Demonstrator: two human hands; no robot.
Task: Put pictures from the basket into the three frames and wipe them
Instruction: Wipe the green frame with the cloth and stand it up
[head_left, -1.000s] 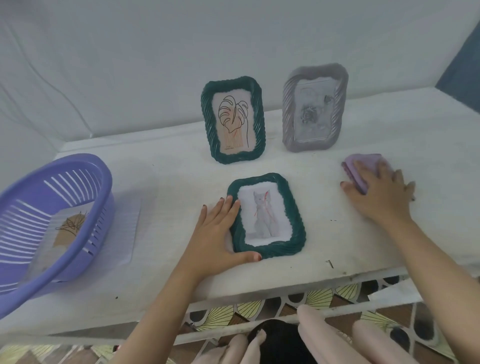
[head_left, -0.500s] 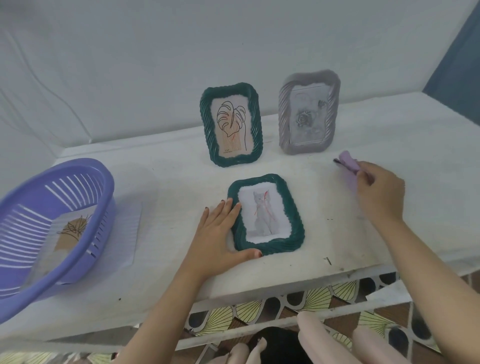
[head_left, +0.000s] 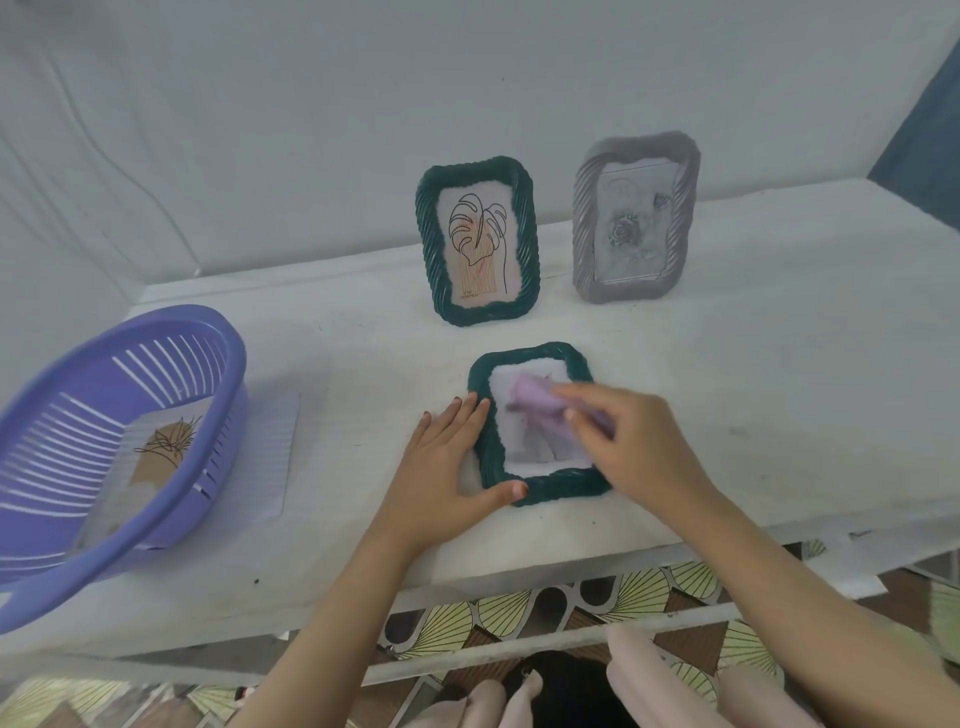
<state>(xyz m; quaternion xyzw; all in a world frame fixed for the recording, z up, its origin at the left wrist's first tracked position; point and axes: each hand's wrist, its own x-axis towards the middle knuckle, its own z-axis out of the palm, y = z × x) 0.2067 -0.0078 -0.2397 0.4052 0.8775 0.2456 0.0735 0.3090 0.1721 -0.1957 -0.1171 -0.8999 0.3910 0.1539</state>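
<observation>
- Step: wiping the flat-lying dark green ribbed frame (head_left: 550, 488); right hand (head_left: 639, 447) pinches a crumpled lilac cloth (head_left: 535, 397) on its pane.
- Left hand (head_left: 447, 457), fingers straight, braces the frame's edge.
- Next, probably: sweep the whole pane.

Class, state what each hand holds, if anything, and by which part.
The right hand grips the lilac cloth at its right end. The left hand holds nothing: it rests against the left edge of the lying green frame.

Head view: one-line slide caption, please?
Right hand wipes the flat green frame with a purple cloth while left hand steadies it.
</observation>
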